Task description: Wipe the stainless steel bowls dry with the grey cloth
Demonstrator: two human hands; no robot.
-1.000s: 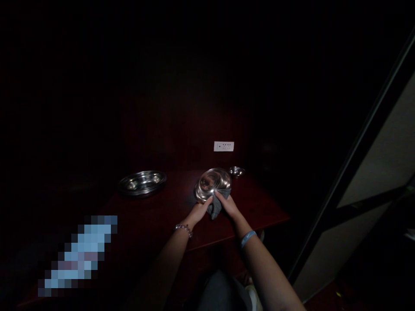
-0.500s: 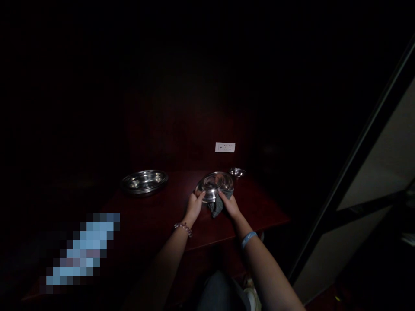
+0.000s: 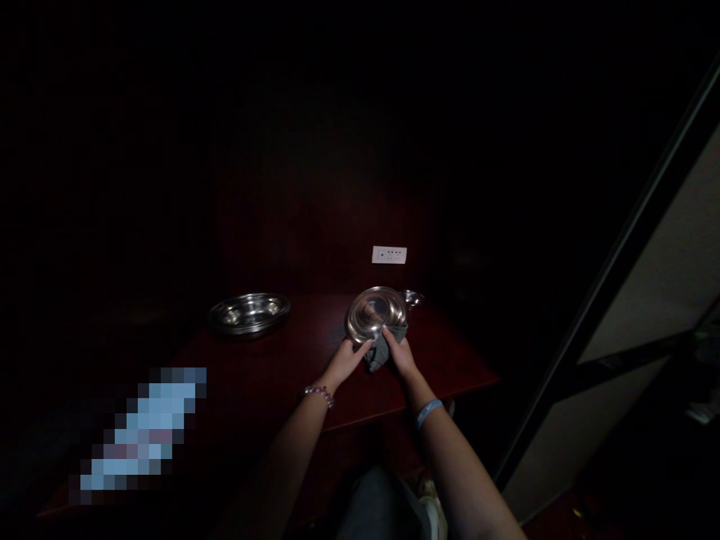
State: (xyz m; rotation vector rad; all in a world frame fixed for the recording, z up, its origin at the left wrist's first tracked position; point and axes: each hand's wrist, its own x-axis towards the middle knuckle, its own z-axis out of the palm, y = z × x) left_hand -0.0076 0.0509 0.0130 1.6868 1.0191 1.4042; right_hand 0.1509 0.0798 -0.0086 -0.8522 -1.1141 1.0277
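Note:
A shiny round metal bowl [image 3: 376, 311] is held up in front of me, tilted so that one broad face turns toward my head. My left hand [image 3: 344, 361] grips its near left rim, thumb on top. With my right hand [image 3: 399, 352] I press a dark grey cloth [image 3: 378, 355] against the near right rim, and the cloth's end hangs below. The fingers under the bowl are hidden. Behind its right edge sits a small metal bowl [image 3: 414, 298], partly covered from view.
Wide metal dishes [image 3: 250, 313], seemingly stacked, rest at the left on the dark red table [image 3: 450, 360]. A white socket panel [image 3: 389, 255] is on the back wall. At lower left lies a pixelated bright blue patch [image 3: 146, 427]. A dark-framed panel [image 3: 624, 270] stands at right.
The bowl has tipped, showing more of its round face, and has risen slightly. My left hand has moved a little right along its rim. The cloth stays in my right hand.

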